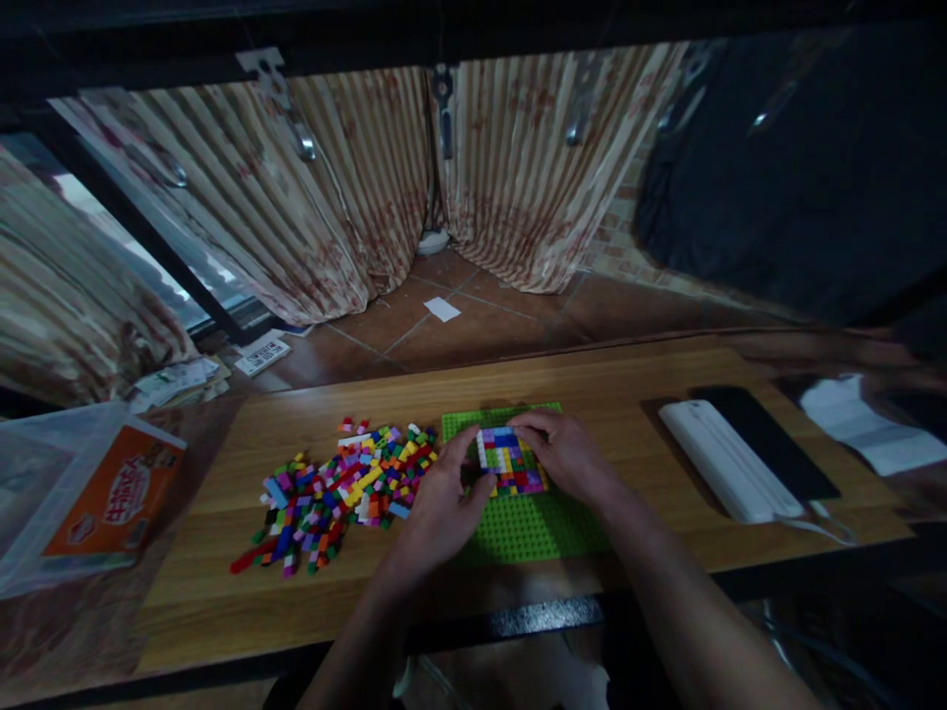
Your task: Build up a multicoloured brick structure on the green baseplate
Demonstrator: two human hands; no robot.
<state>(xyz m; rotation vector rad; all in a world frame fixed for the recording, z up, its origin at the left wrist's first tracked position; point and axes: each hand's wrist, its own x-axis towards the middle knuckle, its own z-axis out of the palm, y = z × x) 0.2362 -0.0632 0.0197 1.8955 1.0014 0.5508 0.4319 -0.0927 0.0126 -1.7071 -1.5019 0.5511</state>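
A flat patch of toy building bricks point(510, 463) in many colours sits on a green studded baseplate point(529, 532). My left hand point(448, 498) curves round the patch's left side, index finger near the upper left corner and thumb near the lower left. At the upper right edge, the bent fingers of my right hand point(563, 454) touch the bricks. Whether a small loose brick is pinched under those fingertips is hidden. Left of the baseplate, a spread-out pile of loose toy bricks point(355, 478) lies close to my left hand.
The wooden table point(592, 390) carries a white device with a cable point(729, 459) and a dark flat object point(769, 444) on the right. Beyond its left end stands a clear plastic box point(44, 463) with an orange label. Papers point(262, 357) lie on the tiled floor before striped curtains point(355, 187).
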